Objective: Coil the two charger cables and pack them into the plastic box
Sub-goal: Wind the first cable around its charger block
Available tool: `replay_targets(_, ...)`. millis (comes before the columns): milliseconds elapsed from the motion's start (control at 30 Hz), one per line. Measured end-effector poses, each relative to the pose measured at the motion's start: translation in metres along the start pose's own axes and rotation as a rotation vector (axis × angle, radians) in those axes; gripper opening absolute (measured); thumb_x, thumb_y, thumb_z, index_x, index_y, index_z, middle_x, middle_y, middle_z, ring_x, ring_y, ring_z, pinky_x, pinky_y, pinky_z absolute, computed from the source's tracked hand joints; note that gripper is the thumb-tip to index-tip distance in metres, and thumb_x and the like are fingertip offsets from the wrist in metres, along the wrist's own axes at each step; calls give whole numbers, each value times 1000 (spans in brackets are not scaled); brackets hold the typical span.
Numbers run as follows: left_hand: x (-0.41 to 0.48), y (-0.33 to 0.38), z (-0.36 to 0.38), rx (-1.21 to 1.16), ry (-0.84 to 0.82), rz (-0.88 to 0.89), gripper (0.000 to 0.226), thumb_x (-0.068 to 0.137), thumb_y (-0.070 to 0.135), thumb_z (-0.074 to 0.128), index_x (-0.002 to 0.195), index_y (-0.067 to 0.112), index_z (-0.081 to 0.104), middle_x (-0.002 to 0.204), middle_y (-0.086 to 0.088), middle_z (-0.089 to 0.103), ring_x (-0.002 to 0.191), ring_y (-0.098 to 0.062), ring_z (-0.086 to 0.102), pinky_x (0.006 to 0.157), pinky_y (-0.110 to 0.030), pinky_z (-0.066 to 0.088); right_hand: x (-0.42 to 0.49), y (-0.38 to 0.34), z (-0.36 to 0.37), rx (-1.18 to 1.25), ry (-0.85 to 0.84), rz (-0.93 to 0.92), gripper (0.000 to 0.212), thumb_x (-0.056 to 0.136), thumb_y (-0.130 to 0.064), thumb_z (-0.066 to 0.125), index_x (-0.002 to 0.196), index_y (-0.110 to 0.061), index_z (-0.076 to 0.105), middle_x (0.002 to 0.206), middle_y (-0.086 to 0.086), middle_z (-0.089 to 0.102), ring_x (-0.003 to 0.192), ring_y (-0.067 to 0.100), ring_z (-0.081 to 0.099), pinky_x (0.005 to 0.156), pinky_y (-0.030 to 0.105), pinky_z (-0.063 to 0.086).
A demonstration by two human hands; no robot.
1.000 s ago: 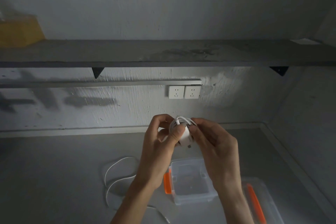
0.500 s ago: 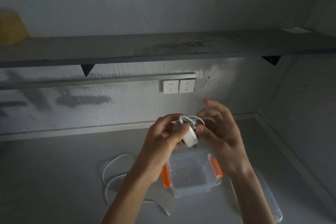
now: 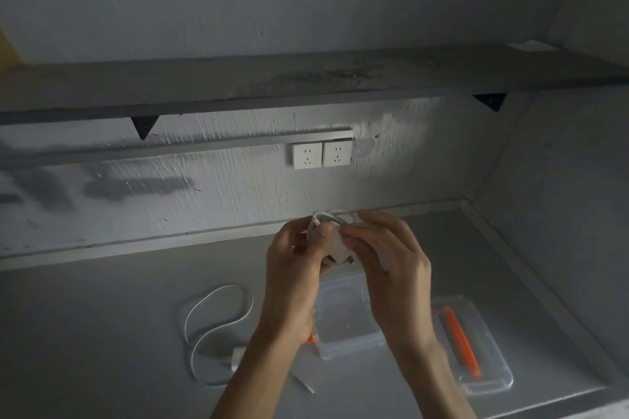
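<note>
Both hands hold one white charger (image 3: 335, 241) up above the desk, its cable wound in a small coil around the plug block. My left hand (image 3: 294, 269) grips the coil, thumb pressed on its front. My right hand (image 3: 388, 265) pinches the coil's right side, fingers curled over the cable loops. Below them sits the clear plastic box (image 3: 343, 320) with an orange latch, open and partly hidden by my wrists. The second white charger cable (image 3: 218, 320) lies loose in wide loops on the desk at the left, its adapter block (image 3: 238, 355) near my left forearm.
The box's clear lid (image 3: 476, 350) with an orange latch lies on the desk to the right of the box. Two white wall sockets (image 3: 321, 154) sit on the back wall under a long shelf (image 3: 306, 82). A side wall closes off the desk at the right.
My right hand, which had spread its fingers off the coil half a second ago, has closed on the coil's right side again. The camera has tilted, showing more of the desk and lid.
</note>
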State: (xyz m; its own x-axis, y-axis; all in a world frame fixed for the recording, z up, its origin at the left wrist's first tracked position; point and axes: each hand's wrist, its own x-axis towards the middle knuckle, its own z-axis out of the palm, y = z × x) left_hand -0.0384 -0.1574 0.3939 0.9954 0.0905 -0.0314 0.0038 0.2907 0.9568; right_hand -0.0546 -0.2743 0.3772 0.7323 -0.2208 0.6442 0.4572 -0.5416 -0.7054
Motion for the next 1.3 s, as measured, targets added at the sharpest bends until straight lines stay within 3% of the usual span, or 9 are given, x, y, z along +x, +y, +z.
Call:
replay_targets(133, -4, -5, 1, -125, 7, -86, 29, 94, 19, 57, 104, -7, 64, 83, -11, 67, 78, -16, 67, 69, -29, 59, -15, 6, 11, -192, 156, -196, 17, 83, 7, 67, 90, -7, 74, 95, 2, 69, 86, 13, 65, 76, 17, 51)
replay_targets(233, -3, -5, -9, -239, -5, -195, 40, 96, 27, 52, 109, -9, 62, 83, -14, 70, 87, -26, 67, 78, -38, 60, -22, 13, 10, -153, 225, -239, 19, 94, -8, 58, 83, 0, 72, 90, 5, 67, 86, 3, 62, 80, 8, 46)
replay_targets(333, -3, -4, -19, -312, -18, -231, 42, 96, 27, 50, 112, -11, 57, 98, -23, 67, 95, -29, 67, 83, -43, 60, -25, 14, 12, 107, 254, 28, 17, 92, -7, 55, 82, -14, 66, 84, -10, 67, 80, 5, 67, 72, 17, 52)
replay_targets(467, -5, -11, -25, -182, 3, -93, 24, 93, 21, 56, 104, 0, 60, 94, -13, 69, 91, -24, 67, 81, -41, 59, -34, 5, 12, 389, 139, 343, 10, 96, -8, 52, 93, -10, 61, 93, 0, 69, 79, 17, 71, 64, 22, 55)
replay_targets(633, -3, -25, -38, 113, -7, 116, 29, 82, 42, 65, 102, 21, 64, 106, -11, 68, 102, -28, 65, 93, -55, 52, -32, -8, 8, 307, -25, 448, 22, 90, -36, 62, 94, -15, 67, 87, 4, 71, 73, 17, 71, 59, 29, 56)
replay_targets(767, -4, -35, -43, 316, -2, 296, 19, 82, 48, 58, 101, 47, 60, 107, 1, 61, 99, -11, 62, 89, -31, 50, -35, -15, 14, 256, -136, 489, 20, 81, -34, 69, 88, -15, 72, 78, 0, 74, 66, 15, 71, 57, 23, 55)
replay_targets(867, -4, -41, -42, 374, 5, 344, 19, 83, 44, 57, 100, 53, 57, 104, 7, 58, 99, -6, 61, 87, -20, 47, -39, -10, 15, 406, -159, 641, 9, 81, -14, 74, 89, -10, 70, 76, 6, 75, 64, 17, 72, 59, 24, 55)
replay_targets(1133, -8, -50, -11, -184, 29, -111, 15, 96, 14, 53, 99, 17, 68, 96, -10, 71, 87, -23, 68, 74, -40, 56, -36, 35, -18, 227, -223, 411, 23, 77, -1, 75, 79, -24, 71, 81, -6, 75, 74, 6, 71, 69, 12, 52)
replay_targets(1300, -4, -75, 26, -244, 109, -178, 15, 98, 18, 49, 104, 12, 61, 98, -17, 70, 87, -27, 68, 79, -43, 55, -42, 72, -24, 534, -163, 496, 10, 87, -10, 62, 94, -7, 69, 94, 7, 74, 89, 17, 72, 76, 26, 57)
